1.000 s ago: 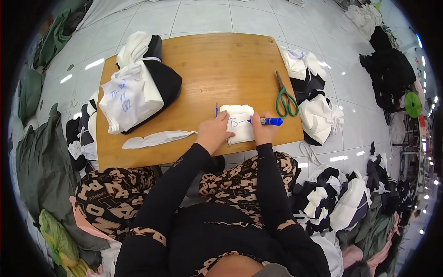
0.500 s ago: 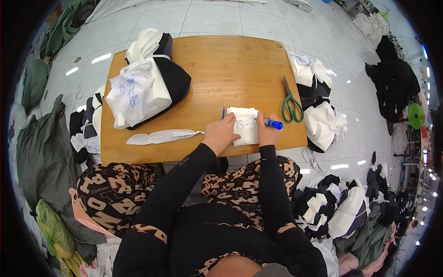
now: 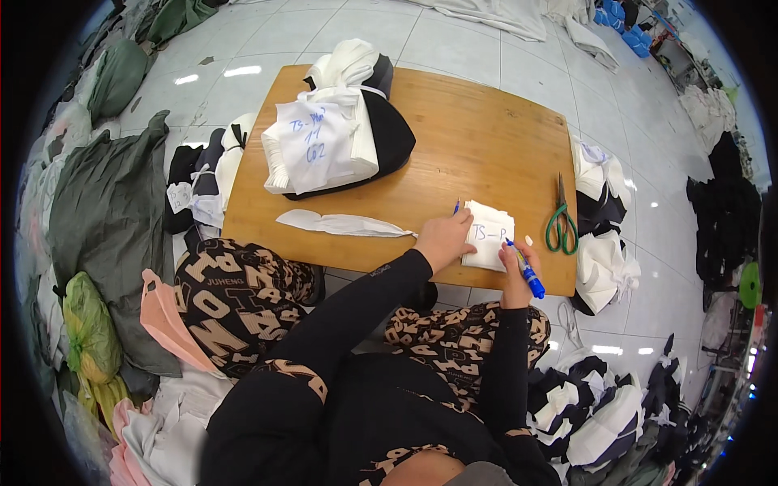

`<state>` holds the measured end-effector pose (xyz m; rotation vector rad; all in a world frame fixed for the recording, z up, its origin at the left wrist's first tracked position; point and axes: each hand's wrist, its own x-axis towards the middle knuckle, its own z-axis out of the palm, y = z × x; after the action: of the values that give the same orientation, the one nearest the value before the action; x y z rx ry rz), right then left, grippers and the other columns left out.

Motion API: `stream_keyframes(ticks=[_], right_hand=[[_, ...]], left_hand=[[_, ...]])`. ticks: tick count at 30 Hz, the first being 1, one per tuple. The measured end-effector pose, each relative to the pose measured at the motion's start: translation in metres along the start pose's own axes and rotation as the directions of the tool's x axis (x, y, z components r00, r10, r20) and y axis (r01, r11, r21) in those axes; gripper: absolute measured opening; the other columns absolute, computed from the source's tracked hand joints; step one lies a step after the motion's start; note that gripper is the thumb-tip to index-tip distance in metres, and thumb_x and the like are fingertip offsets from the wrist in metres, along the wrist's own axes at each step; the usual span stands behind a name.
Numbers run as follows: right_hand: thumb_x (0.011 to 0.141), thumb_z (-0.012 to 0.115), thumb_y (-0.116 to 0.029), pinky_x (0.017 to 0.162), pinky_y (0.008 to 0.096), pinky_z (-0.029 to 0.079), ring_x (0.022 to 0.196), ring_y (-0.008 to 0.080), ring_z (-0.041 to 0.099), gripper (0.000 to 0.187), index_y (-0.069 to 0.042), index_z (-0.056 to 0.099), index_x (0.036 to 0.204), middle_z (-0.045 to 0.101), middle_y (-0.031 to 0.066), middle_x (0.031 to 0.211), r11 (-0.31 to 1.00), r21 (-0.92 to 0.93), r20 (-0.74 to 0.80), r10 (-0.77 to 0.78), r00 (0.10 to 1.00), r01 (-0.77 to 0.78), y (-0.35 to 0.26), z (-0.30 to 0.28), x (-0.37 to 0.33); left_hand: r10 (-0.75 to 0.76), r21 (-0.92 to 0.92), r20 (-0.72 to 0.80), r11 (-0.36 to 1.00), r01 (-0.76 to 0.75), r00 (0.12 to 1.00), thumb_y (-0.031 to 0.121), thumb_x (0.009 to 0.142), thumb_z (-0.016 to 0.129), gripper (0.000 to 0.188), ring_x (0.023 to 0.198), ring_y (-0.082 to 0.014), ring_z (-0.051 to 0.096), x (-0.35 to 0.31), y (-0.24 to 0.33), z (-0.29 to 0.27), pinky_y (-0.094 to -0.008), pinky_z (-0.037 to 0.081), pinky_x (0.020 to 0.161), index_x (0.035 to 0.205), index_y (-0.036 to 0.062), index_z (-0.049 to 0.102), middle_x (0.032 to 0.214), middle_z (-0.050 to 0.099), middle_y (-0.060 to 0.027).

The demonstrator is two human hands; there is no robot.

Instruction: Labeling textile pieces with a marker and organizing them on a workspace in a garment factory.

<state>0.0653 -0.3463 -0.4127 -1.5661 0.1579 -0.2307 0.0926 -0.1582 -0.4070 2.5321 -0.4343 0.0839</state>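
Note:
A small stack of white cloth pieces (image 3: 486, 257) lies near the table's front edge, with blue handwriting on its top piece. My left hand (image 3: 444, 241) rests on the stack's left side, fingers stretched out and thumb apart, pressing it down. My right hand (image 3: 517, 274) grips a blue marker (image 3: 531, 279), its tip touching the writing at the stack's right. Just beyond my left fingertips shows a slim blue pen (image 3: 457, 206), partly hidden. Left of that hand, a twisted white cloth strip (image 3: 344, 224) lies on the table.
On the wooden table (image 3: 478, 146) stands a tied bundle of white and black cloth (image 3: 348, 134) with a handwritten label. Green-handled scissors (image 3: 561, 227) lie at the right, beside a small white piece (image 3: 529, 240). More cloth bundles (image 3: 601, 267) sit on the floor around the table.
The view has turned, so the table appears further right. My right hand has drawn back toward me, and the marker's tip now meets the cloth; more of the writing shows.

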Motion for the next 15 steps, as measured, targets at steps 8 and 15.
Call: stream_keyframes(ticks=[8, 15], right_hand=[[0.078, 0.073, -0.010, 0.061, 0.0228, 0.041, 0.067, 0.0081, 0.052, 0.018, -0.003, 0.057, 0.071, 0.057, 0.0020, 0.071, 0.950, -0.233, -0.150, -0.248, 0.957, 0.209, 0.006, 0.008, 0.019], [0.078, 0.072, -0.013, 0.059, 0.0239, 0.043, 0.062, 0.0081, 0.054, 0.020, 0.000, 0.060, 0.070, 0.062, 0.0046, 0.066, 0.971, -0.239, -0.150, -0.065, 0.987, 0.027, 0.015, 0.007, 0.018]], left_hand=[[0.084, 0.034, -0.029, 0.996, -0.083, 0.996, 0.040, 0.071, 0.072, 0.057, 0.087, -0.0262, 0.064, 0.003, -0.009, 0.009, -0.0363, 0.052, 0.073, 0.113, 0.0042, 0.058, 0.122, 0.057, -0.0062], [0.093, 0.047, -0.034, 0.995, -0.091, 0.995, 0.043, 0.072, 0.071, 0.058, 0.088, -0.0240, 0.064, 0.006, 0.002, 0.007, -0.0350, 0.052, 0.072, 0.115, 0.0056, 0.059, 0.127, 0.055, -0.0031]])
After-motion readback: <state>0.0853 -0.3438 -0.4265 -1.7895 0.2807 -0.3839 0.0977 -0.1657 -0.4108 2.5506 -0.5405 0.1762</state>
